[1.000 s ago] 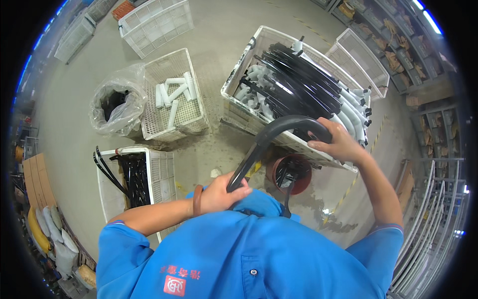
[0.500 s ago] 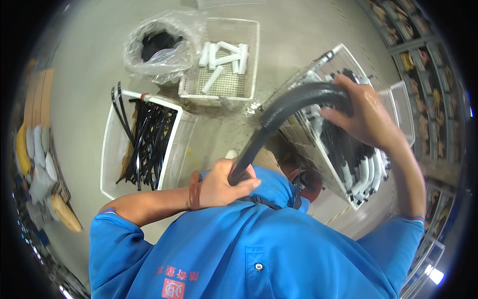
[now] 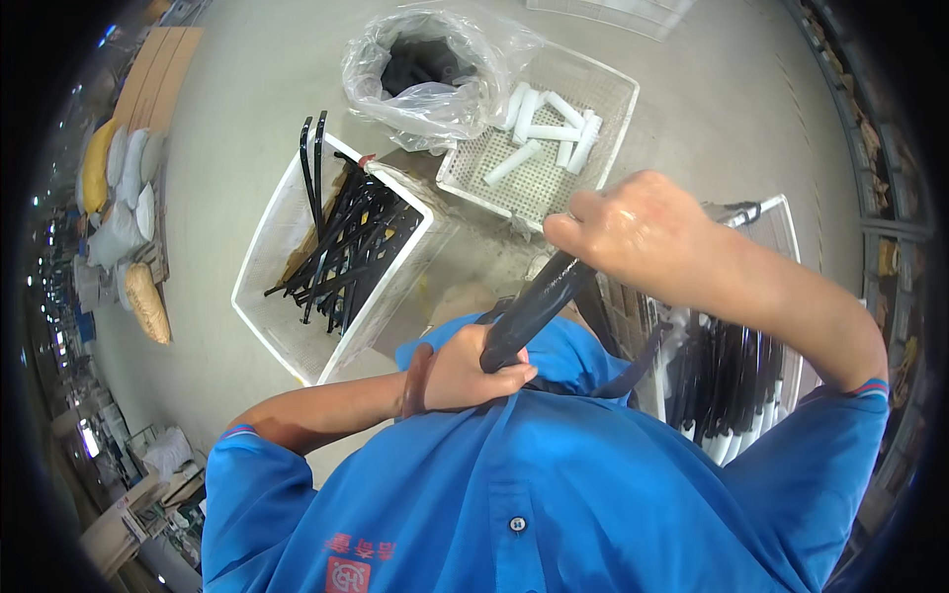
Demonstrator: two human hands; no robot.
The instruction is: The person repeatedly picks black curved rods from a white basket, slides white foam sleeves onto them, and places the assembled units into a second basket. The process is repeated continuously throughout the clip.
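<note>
While left grip (image 3: 457,368) and right grip (image 3: 638,237) clasp a tube (image 3: 536,310), one forearm (image 3: 791,296) partly hides apparent rods (image 3: 732,371)

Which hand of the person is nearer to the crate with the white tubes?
Right: the right hand appears at the near right corner of the crate; the left hand is farther back, close to the blue shirt.
</note>
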